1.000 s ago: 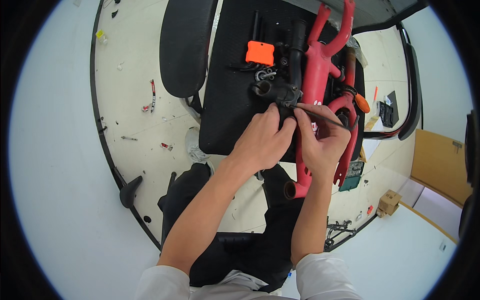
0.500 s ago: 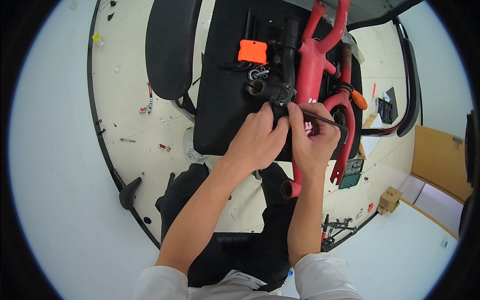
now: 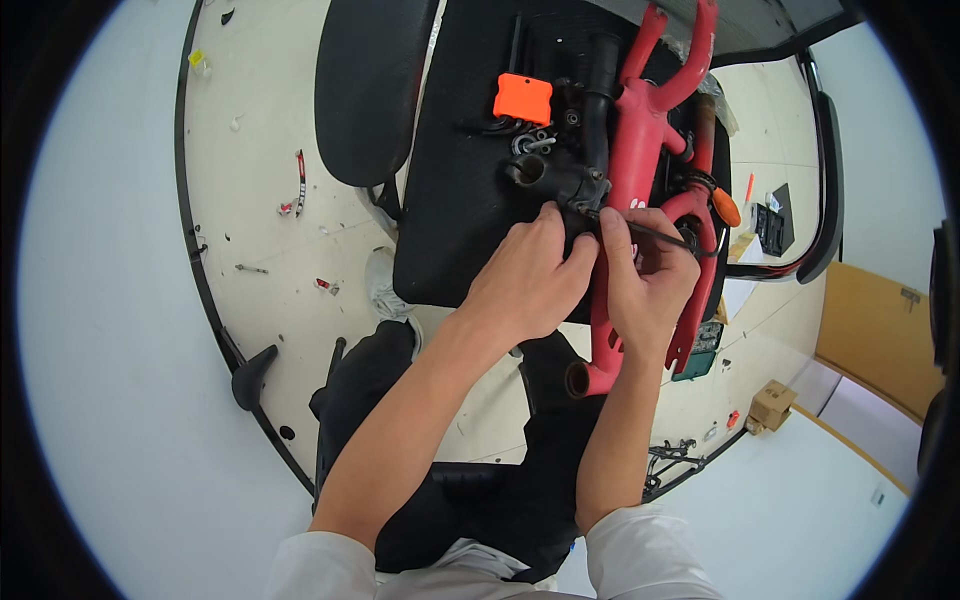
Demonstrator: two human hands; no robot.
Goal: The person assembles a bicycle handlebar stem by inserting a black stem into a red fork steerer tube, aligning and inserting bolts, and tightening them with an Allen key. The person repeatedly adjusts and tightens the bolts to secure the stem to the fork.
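A black bicycle handlebar stem (image 3: 560, 183) lies on the black chair seat (image 3: 455, 230). My left hand (image 3: 530, 272) grips its near end, thumb and fingers closed around it. In my right hand (image 3: 652, 275) the fingers pinch a black L-shaped hex key (image 3: 703, 251), its tip at the bolt side of the stem. The exact contact is hidden by the fingers. Just right of the stem lies a red bicycle frame (image 3: 632, 150), partly under my right hand. A red fork (image 3: 707, 150) rests beyond it, with an orange-handled tool (image 3: 726, 207) against it.
An orange hex key holder (image 3: 523, 99), small metal rings (image 3: 532, 142) and a black tube (image 3: 598, 110) lie on the seat. A black armrest (image 3: 370, 90) rises at left. On the floor are a bicycle saddle (image 3: 254, 380), a cardboard box (image 3: 773, 404) and scattered small parts.
The whole view has shifted slightly, so the chair and parts appear further right. The hex key has turned a little in my right hand; my left hand keeps its grip on the stem.
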